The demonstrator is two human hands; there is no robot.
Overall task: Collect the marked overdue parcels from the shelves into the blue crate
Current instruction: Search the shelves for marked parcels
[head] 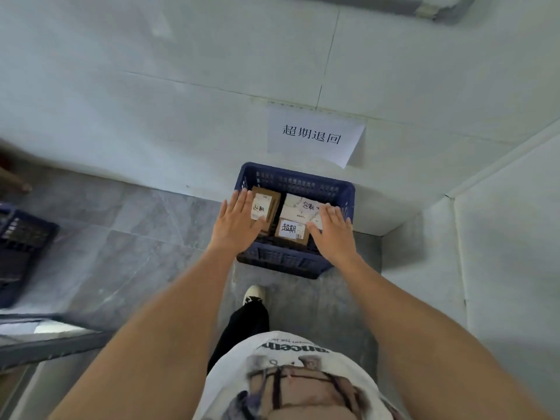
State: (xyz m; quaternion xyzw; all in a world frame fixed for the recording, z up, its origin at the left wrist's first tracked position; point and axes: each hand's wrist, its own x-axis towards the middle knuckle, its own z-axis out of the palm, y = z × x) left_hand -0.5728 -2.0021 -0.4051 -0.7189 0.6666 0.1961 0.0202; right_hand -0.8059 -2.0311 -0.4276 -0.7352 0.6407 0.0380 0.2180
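Head view, steeply downward onto blue crate [303, 180], near.

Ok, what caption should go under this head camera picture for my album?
Both open hands, left hand and right hand, hover over marked parcels in the blue crate.

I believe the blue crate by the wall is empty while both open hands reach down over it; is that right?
Not quite: the head view shows the blue crate holds marked parcels. The rest stands: it sits by the wall, with the left hand and right hand open over it.
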